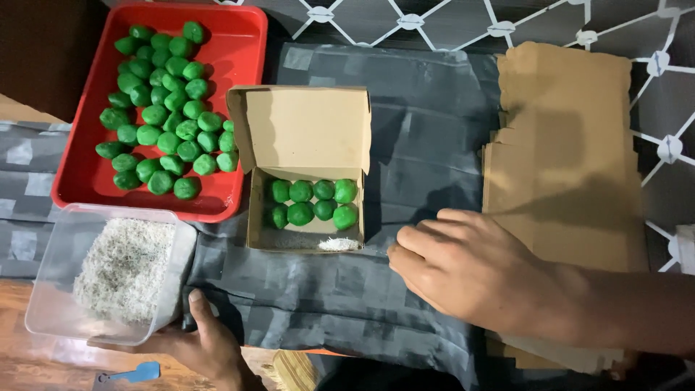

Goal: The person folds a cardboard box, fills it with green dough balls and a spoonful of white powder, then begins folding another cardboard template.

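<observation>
Sitting at the middle of the dark grey cloth [405,130], the small open brown cardboard box [305,210] is holding eight green round sweet balls [313,201] in two rows, with a little white shredded stuff lying along its near edge. The right hand [474,271] is resting palm-down on the cloth at about four o'clock from the box, near it but not touching, fingers curled loosely together and gripping nothing. The left hand [206,344] is lying at about seven o'clock from the box, well apart from it, its thumb touching the near corner of the clear plastic tub of white shredded flakes [116,271]; whether its fingers are clasping the tub I cannot tell. At ten o'clock from the box the red rectangular plastic tray [242,43] is carrying many more green balls. At three o'clock a stack of flat brown cardboard sheets [572,145] is lying beside the right hand.
</observation>
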